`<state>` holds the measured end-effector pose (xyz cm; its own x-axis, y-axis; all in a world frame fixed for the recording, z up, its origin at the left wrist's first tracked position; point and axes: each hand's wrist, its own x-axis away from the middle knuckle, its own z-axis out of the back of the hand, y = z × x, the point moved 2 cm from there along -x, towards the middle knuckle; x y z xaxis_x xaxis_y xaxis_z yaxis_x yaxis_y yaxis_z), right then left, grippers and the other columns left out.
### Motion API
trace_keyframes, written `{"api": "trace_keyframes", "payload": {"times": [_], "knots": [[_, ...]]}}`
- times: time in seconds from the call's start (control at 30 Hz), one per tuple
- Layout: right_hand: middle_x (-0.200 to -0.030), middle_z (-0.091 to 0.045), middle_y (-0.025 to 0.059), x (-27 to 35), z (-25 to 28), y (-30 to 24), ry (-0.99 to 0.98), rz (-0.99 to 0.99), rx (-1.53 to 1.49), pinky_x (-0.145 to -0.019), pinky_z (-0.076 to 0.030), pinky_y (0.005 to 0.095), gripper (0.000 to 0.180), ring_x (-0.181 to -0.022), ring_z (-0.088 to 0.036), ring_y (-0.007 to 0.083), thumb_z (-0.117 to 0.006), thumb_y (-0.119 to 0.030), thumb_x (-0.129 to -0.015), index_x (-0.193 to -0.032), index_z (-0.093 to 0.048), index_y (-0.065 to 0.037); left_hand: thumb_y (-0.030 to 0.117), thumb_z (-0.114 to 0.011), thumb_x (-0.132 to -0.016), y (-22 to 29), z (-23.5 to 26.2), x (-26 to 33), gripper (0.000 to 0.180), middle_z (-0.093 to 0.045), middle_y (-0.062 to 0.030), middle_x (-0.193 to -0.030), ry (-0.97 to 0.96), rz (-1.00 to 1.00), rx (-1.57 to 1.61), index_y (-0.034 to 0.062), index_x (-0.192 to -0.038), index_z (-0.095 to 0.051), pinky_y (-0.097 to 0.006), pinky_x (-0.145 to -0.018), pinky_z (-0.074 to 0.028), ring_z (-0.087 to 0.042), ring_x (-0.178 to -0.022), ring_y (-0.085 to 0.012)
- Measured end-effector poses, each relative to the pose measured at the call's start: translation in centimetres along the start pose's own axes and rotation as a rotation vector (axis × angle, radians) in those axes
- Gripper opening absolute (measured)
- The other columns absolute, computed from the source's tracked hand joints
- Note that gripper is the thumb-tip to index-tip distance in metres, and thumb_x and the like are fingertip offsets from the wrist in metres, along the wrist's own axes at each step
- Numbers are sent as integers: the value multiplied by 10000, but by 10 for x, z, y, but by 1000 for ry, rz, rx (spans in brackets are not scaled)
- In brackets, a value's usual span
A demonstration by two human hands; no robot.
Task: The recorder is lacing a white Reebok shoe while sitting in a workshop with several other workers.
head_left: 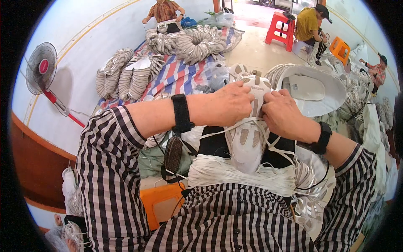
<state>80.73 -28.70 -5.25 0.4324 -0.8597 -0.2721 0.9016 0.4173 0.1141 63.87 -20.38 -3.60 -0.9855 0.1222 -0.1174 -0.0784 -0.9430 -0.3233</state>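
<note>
A white and beige shoe upper (245, 153) lies lengthwise in front of me, toe toward my body. My left hand (235, 103) is closed at the left edge of its lace opening, fingers curled by the tongue (257, 86). At the opposite edge, my right hand (283, 113) is closed too, knuckles up. Whether either hand also pinches lace is hidden. A flat white shoelace (252, 121) crosses the upper just below both hands, its loose ends trailing to each side. Under the toe is a thick bundle of white laces (239, 174) across my lap, over black cloth.
A white oval tub (319, 107) stands beyond my right hand. Coiled stacks of shoe uppers (199, 44) lie on a striped sheet (166, 80). A fan (42, 69) stands left, an orange stool (161, 201) near me, a red stool (280, 31) farther off. Other people sit around the room.
</note>
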Motion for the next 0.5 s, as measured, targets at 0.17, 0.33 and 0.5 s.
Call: {"api": "trace_keyframes", "payload": {"times": [0.17,0.33,0.5], "knots": [[-843,-609,107,-7,-1,3,-117,-110,-26,-847,-397,414,91,-907,-590,275,-630,-115,-707,-716,-699,-56,180,-655,-714,5,-1,-9,123,-644,-94,-843,-51,197,-1,68,-705,-707,-412,-848,-413,-586,-889,-258],[-837,-613,137,-11,-2,4,-190,-170,-12,-856,-392,420,124,-909,-590,304,-616,-115,-701,-734,-701,-32,166,-638,-734,12,-7,-19,144,-670,-109,-847,-110,258,-76,45,-733,-715,-429,-866,-402,-607,-906,-270],[-850,-625,176,3,-7,3,80,-130,-212,-901,-387,442,144,-918,-594,338,-587,-117,-740,-771,-688,-19,151,-633,-741,6,-12,-15,146,-670,-123,-851,-98,353,51,27,-756,-709,-427,-897,-394,-610,-935,-286]]}}
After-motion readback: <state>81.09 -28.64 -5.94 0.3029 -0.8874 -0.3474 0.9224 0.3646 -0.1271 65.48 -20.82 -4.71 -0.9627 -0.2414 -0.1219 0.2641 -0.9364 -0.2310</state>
